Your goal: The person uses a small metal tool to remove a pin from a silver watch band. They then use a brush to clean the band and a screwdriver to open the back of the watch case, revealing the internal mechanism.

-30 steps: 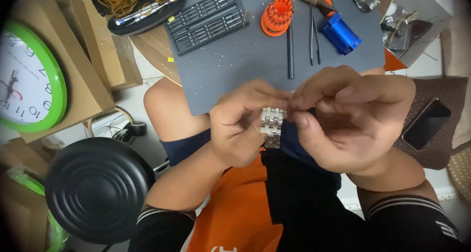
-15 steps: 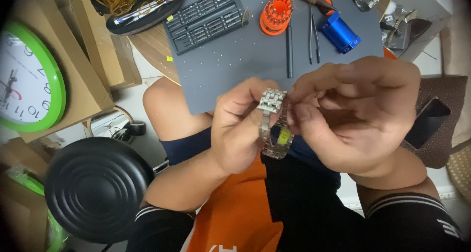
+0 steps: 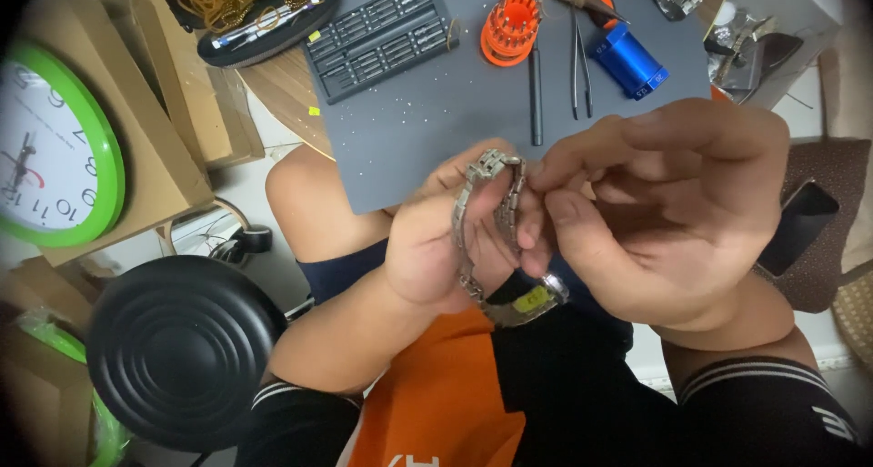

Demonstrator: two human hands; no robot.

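Wristwatch of silver metal with a linked bracelet (image 3: 491, 240) sits between my two hands, held up in front of my lap, just off the near edge of the grey work mat (image 3: 436, 112). Its case with a yellow-green tag hangs at the bottom, below my fingers, and the folded clasp end stands up at the top.

Biggest around me is the round black ribbed disc (image 3: 177, 349) at my lower left, off the table. Next comes the green-rimmed wall clock (image 3: 50, 153), leaning on a brown cardboard box (image 3: 159, 112) beside the table's left edge.

On the mat's far edge lies a dark tray of small screwdriver bits (image 3: 377, 35), and off its far left corner a black dish of yellow rubber bands (image 3: 245, 3). An orange ribbed plastic tool (image 3: 509, 26) stands to the right of the bit tray, then a thin black rod (image 3: 536, 99), a pair of steel tweezers (image 3: 579, 67) and a blue metal cylinder (image 3: 629, 62) towards the far right corner.

My right hand (image 3: 664, 221) is curled, thumb and forefinger pinching the links near the clasp. My left hand (image 3: 436, 244) is closed around the bracelet from the other side, the band wrapping over its fingers.
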